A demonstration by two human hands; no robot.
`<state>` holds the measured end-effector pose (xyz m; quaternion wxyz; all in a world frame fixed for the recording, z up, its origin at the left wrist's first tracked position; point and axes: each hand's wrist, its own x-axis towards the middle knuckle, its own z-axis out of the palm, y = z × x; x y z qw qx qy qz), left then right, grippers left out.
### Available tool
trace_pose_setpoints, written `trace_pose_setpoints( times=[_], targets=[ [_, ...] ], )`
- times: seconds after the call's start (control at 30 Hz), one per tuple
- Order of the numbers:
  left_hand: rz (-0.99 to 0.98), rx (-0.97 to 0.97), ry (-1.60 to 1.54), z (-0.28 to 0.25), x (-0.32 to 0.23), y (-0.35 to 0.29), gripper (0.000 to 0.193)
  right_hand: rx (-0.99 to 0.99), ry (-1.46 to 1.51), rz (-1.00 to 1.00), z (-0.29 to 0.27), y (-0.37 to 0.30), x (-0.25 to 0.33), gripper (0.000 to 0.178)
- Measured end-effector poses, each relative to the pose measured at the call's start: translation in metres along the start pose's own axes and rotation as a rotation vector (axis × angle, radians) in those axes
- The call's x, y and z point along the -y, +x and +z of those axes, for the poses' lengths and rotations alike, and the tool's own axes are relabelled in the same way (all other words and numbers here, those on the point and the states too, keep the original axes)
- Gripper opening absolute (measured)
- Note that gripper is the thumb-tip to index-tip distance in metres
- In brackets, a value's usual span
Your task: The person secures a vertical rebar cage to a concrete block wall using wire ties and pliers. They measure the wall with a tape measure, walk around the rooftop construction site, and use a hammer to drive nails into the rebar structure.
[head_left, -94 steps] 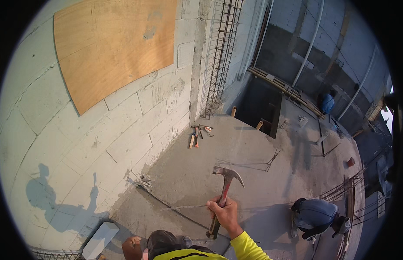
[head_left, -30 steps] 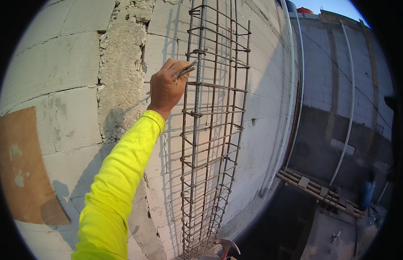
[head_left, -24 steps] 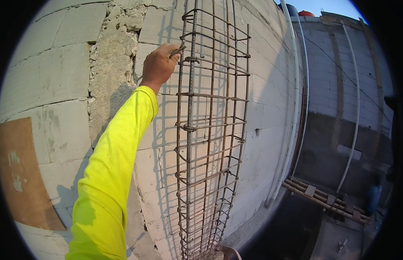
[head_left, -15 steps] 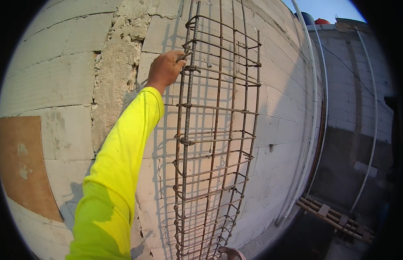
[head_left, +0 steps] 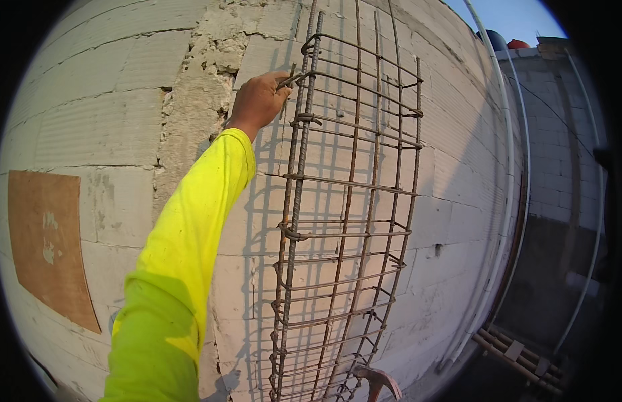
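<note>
My left hand (head_left: 259, 100), in a bright yellow sleeve, is reached up at the left side of a tall rebar cage (head_left: 295, 201). Its fingers are closed on short dark metal rods (head_left: 289, 81) that touch or sit very close to a bar of the cage; whether they are loose pieces or a bent bar end I cannot tell. Rusty upright bars and several rectangular stirrups, tied at the corners, make up the cage. A claw hammer's head (head_left: 376, 379) shows at the lower edge, near the cage's bottom. My right hand is out of the picture.
Behind the cage stands a pale block wall (head_left: 117, 127), with a rough mortar strip (head_left: 197, 94) to the left. A brown board (head_left: 53, 244) lies against it. Thin white pipes (head_left: 510, 167) run up at the right, past bamboo poles (head_left: 518, 358) low down.
The view has shifted, so the cage sits farther right and lower. My left hand is now slightly left of the cage bars, still gripping. More of the hammer head shows.
</note>
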<state>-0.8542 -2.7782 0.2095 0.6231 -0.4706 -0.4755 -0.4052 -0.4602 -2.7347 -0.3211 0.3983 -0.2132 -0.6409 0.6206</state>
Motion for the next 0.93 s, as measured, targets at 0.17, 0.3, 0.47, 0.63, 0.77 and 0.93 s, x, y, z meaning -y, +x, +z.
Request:
trace_pose_setpoints(
  times=[0.17,0.3,0.47,0.63,0.77,0.93],
  targets=[
    [0.033,0.089,0.007,0.003,-0.003,0.002,0.03,0.052,0.018,0.111,-0.002,0.012,0.011,0.021],
    [0.107,0.138,0.031,0.006,-0.007,-0.009,0.027,0.102,-0.059,0.086,0.0,0.025,0.028,0.021],
    [0.097,0.102,0.002,0.007,-0.005,-0.017,0.025,0.076,0.008,0.121,0.008,0.045,0.037,0.024],
    [0.079,0.045,-0.096,0.008,0.001,-0.028,0.025,0.089,0.009,-0.011,0.007,0.077,0.041,0.03],
    [-0.045,0.007,-0.194,0.012,0.007,-0.045,0.025,0.128,0.007,-0.168,0.008,0.099,0.052,0.036],
    [0.079,0.006,-0.231,0.019,0.015,-0.049,0.029,-0.021,-0.082,-0.474,0.019,0.124,0.073,0.06]
  ],
)
